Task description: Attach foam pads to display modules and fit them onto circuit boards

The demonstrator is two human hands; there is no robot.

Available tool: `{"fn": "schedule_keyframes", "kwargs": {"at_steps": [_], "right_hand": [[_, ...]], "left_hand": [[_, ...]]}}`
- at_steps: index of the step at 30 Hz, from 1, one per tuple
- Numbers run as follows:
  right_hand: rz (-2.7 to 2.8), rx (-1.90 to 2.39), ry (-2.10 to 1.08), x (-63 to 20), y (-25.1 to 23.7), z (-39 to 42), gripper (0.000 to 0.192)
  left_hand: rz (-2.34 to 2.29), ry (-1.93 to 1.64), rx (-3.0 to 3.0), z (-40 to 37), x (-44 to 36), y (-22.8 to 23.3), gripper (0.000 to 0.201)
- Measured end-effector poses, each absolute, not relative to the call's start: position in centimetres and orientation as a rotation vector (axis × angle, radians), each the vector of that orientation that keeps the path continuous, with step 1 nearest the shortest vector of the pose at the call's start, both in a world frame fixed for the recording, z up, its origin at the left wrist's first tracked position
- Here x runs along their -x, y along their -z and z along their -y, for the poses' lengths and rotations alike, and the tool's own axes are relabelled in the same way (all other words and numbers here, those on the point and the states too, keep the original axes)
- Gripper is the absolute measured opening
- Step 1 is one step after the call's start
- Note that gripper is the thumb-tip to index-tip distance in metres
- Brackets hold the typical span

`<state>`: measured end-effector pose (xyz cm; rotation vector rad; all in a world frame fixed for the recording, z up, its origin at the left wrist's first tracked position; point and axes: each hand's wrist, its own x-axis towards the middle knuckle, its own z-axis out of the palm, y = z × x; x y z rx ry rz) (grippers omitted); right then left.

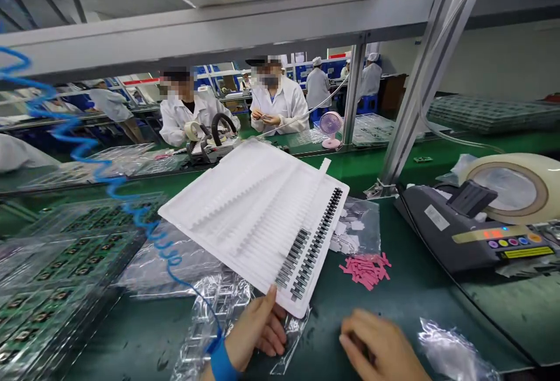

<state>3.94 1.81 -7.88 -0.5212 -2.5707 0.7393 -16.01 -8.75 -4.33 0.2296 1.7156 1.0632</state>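
My left hand [258,328], with a blue band [222,360] at the wrist, grips a white plastic tray [236,194] by its near edge, thumb on top and fingers underneath. The tray is tilted up toward me. Along its right side lie rows of small black-and-silver parts [306,270]; the ribbed slots farther left look bare. My right hand [380,343] hovers low over the green table, right of the tray, fingers loosely curled and thumb apart, with nothing visible in it. Beyond it lies a pile of pink strips [366,270].
A bag of white pieces [361,226] lies beside the tray. Tape dispenser [472,229] and crumpled plastic [455,349] are at right. Stacked circuit-board trays [65,258] fill the left, where a blue coiled cord [105,171] hangs. Co-workers sit opposite, behind a metal post [420,83].
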Motion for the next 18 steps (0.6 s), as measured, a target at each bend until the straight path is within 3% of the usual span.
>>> {"fn": "schedule_keyframes", "kwargs": {"at_steps": [3, 6, 12, 18], "right_hand": [[2.490, 0.749, -0.761, -1.3, 3.7, -4.6, 0.021], [2.523, 1.003, -0.561, 2.2, 1.7, -7.2, 0.021], [2.597, 1.123, -0.436, 7.4, 2.2, -9.5, 0.022], [2.605, 1.196, -0.380, 9.3, 2.1, -9.5, 0.021]], "left_hand": [[-1.632, -1.135, -0.276, 9.1, 15.3, 3.8, 0.052], [-1.500, -1.407, -0.299, 8.5, 14.0, 2.8, 0.046], [-1.299, -1.829, -0.300, 4.9, 13.4, 1.3, 0.025], [-1.374, -2.116, -0.304, 2.3, 14.8, 3.3, 0.016]]}}
